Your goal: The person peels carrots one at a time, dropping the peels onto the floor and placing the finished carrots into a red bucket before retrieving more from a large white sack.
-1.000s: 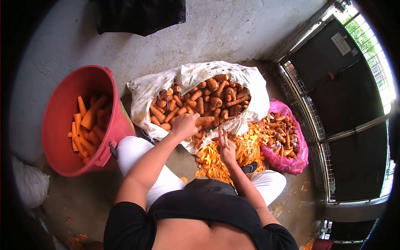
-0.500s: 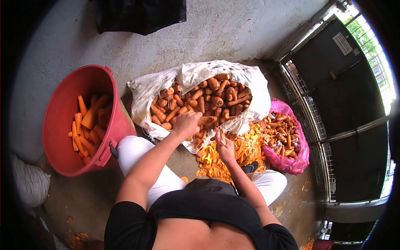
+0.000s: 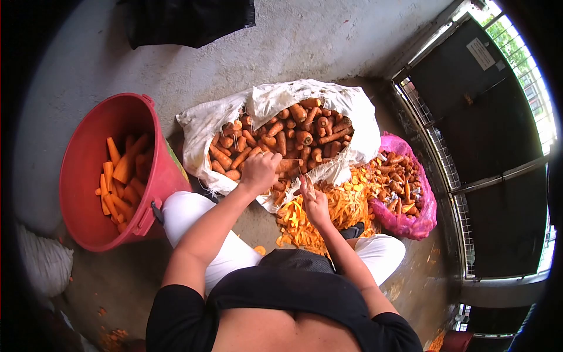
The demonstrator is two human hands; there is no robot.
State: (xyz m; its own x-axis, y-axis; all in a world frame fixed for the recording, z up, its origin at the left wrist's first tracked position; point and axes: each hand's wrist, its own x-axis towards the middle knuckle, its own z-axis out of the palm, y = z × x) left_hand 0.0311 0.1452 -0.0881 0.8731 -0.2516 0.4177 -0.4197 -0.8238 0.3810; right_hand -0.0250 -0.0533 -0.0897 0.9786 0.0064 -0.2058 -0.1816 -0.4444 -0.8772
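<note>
My left hand (image 3: 261,171) is closed on the thick end of a carrot (image 3: 290,166), which points right over the edge of a white sack. The white sack (image 3: 196,126) lies open and holds several unpeeled carrots (image 3: 281,142). My right hand (image 3: 315,203) is just right of and below the carrot's tip, its fingers closed round something small that I cannot make out. Orange peelings (image 3: 340,214) are heaped below the sack, beside my right hand.
At the left a red bucket (image 3: 79,176) holds peeled carrots (image 3: 124,170). A pink bag (image 3: 425,205) with carrot pieces stands right of the peelings. Black plastic (image 3: 193,20) hangs on the wall, and a dark gate (image 3: 487,117) is at the right.
The view has shifted slightly. My left hand still holds the carrot, and my right hand has moved only a little, with its fingers turned slightly.
</note>
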